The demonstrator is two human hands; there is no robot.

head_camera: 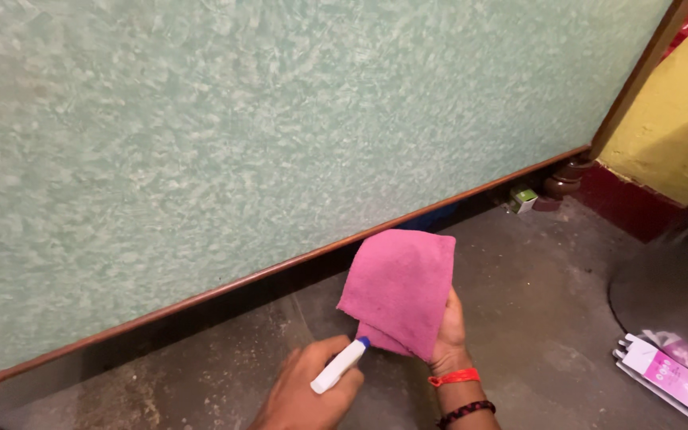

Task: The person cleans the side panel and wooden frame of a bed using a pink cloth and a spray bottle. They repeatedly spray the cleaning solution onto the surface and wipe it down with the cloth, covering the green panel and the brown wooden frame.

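Lower centre of frame: right hand fingers gripping pink cloth; left hand fingers closed around white spray bottle, nozzle touching cloth. Risk: overspray wetting green panel or floor; loose cloth slipping.

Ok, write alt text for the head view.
Seen from above, a right hand holds up a pink cloth while the left hand points a small white spray bottle at it. Behind is a green textured panel above a grey floor.
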